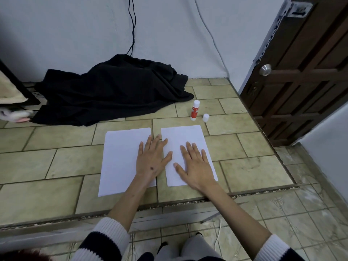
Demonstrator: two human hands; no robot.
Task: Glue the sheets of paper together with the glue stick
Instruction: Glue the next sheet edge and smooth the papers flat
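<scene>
Two white sheets of paper lie side by side on the tiled floor, a narrow gap between them. My left hand [152, 159] lies flat with spread fingers over the right edge of the left sheet [120, 159], its thumb and fingertips reaching across the gap onto the right sheet [180, 136]. On the right sheet my right hand [194, 166] rests flat, fingers straight. A red and white glue stick [195, 110] stands upright on the floor beyond the right sheet. Its white cap [205, 117] stands beside it, to the right.
A crumpled black cloth [113, 91] lies on the floor at the back left, against the wall. A dark wooden door [301, 76] stands at the right. A raised tile step edge [169, 202] runs across just below the sheets.
</scene>
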